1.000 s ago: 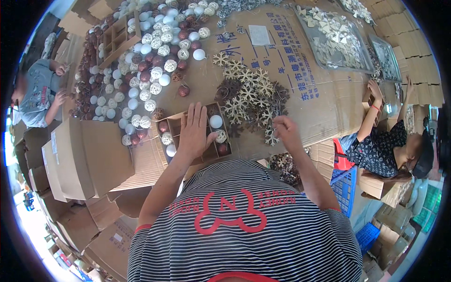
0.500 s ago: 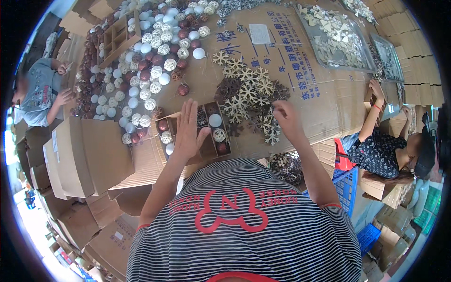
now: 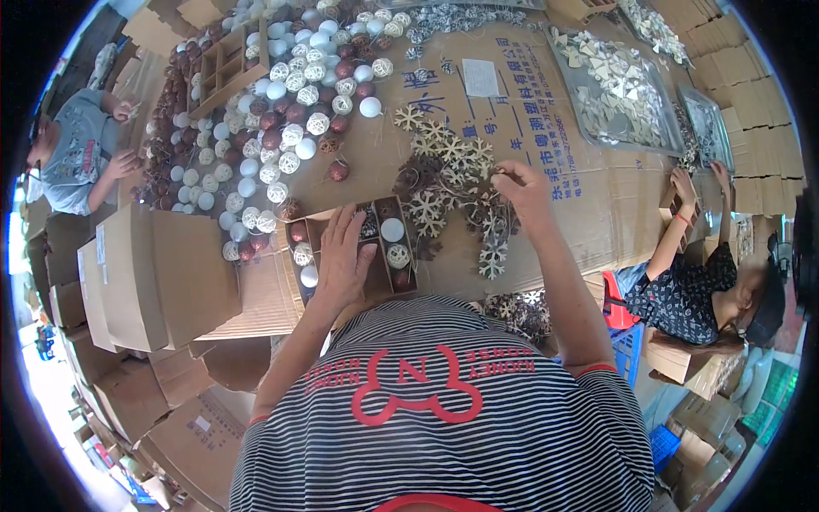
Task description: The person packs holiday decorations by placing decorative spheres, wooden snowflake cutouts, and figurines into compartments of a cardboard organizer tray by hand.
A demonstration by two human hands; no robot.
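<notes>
Nearest the camera is the person's striped shirt [image 3: 444,427], with both forearms reaching up and away from it onto the counter [image 3: 580,196], which is covered in flattened cardboard.

The left hand [image 3: 341,256] lies flat, fingers spread, on the divided tray [image 3: 354,252]. Its grip is fully open and holds nothing; the palm covers the tray's middle cells. Around the hand the tray holds balls: a white one [image 3: 392,229] and a woven one [image 3: 397,255] to its right, and more at its left edge.

The right hand [image 3: 522,194] is farther out and to the right, resting at the edge of the snowflake pile [image 3: 448,175]. Its fingers are curled in a pinch over a snowflake, but the fingertips hide what is between them, so I cannot tell whether one is actually caught. The pile lies directly left of and under this hand, running from near the tray's far right corner away toward the middle of the counter. The tray is just left of and nearer than the pile, so the right hand is the nearer one to the snowflakes, and the left is already on the tray.

Beyond, loose balls [image 3: 281,111] spread over the far left of the counter around a second divider [image 3: 223,68]. Clear bins [image 3: 618,94] of pale pieces sit far right. Two other people work at the left and right edges.
</notes>
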